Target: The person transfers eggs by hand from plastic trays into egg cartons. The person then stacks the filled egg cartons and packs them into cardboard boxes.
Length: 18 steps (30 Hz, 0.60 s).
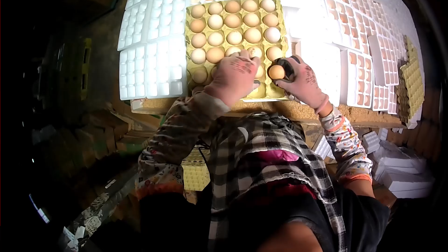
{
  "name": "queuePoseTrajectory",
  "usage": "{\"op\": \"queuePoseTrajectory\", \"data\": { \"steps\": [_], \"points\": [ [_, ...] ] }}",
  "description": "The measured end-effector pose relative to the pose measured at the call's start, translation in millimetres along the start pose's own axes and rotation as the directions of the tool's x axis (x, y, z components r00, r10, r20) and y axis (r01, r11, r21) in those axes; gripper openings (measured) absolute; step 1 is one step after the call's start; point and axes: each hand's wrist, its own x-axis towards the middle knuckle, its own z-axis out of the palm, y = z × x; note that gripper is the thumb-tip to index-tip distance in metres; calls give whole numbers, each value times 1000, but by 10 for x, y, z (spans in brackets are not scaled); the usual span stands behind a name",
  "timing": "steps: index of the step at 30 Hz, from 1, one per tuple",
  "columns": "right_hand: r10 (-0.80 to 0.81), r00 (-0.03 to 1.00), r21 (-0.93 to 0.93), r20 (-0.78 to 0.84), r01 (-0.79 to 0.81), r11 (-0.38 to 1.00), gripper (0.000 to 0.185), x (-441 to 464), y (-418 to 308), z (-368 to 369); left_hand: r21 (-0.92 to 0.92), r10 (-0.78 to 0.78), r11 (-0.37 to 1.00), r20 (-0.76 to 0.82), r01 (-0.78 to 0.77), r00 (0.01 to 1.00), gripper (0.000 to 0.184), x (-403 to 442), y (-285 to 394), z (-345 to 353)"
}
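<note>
Brown and cream oval eggs [232,20] are sitting in rows in a yellow moulded tray [255,93], right up at the front of the tabletop [303,110]. So the left hand [235,74], in a pinkish glove, is over the front rows with its fingers bent down among the eggs; can't tell if it's gripping one. The right hand [303,80], similar glove but dark fingertips, has thumb and fingers clamped around a light-brown egg [276,72] at the tray's right edge. Hands are apart. White compartmented trays [151,72] sit just left.
</note>
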Motion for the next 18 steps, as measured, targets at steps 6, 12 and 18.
{"op": "queuePoseTrajectory", "data": {
  "steps": [6,12,18],
  "points": [
    [249,940,900,232,-305,312,47,7,142,-424,-975,-234,-20,219,221,947,28,70,-438,-155],
    [139,989,-458,41,-105,883,65,412,-88,-164,21,-124,992,89,122,988,51,722,-414,-344],
    [393,871,606,294,-488,629,64,-129,685,-892,-32,-136,990,2,135,991,52,770,-385,-324]
  ]
}}
